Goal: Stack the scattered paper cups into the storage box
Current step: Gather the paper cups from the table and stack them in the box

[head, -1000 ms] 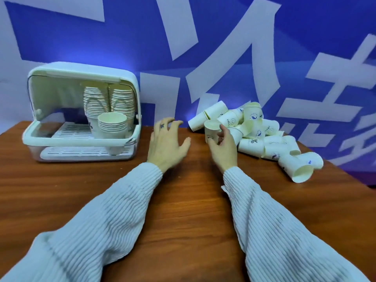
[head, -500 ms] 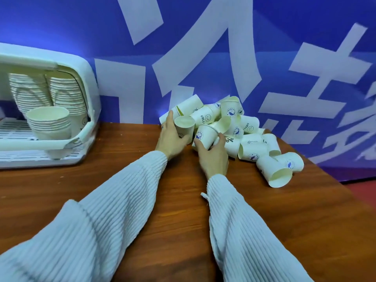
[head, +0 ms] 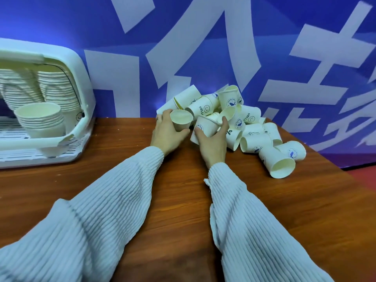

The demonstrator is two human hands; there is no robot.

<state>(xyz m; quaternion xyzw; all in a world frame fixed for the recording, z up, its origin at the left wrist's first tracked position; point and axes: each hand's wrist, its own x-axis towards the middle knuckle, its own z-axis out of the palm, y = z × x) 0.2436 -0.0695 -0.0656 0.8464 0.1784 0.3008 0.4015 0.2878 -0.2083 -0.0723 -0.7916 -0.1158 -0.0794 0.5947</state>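
A heap of white paper cups (head: 250,129) lies scattered on the wooden table against the blue wall. My left hand (head: 167,133) grips one upright cup (head: 181,120) at the heap's left edge. My right hand (head: 212,143) is curled round a tilted cup (head: 205,125) with a blue logo beside it. The white storage box (head: 81,78) stands open at the left, with tall cup stacks (head: 57,88) at the back and a short stack (head: 40,119) in front.
The wooden table (head: 183,190) runs out at its right edge, where a red floor shows. One cup (head: 277,162) lies on its side nearest me, mouth towards me. The blue wall with white shapes rises right behind the heap.
The view has swung right towards the heap. My left hand moved from the bare table onto an upright cup, and my right hand took hold of a second, tilted cup.
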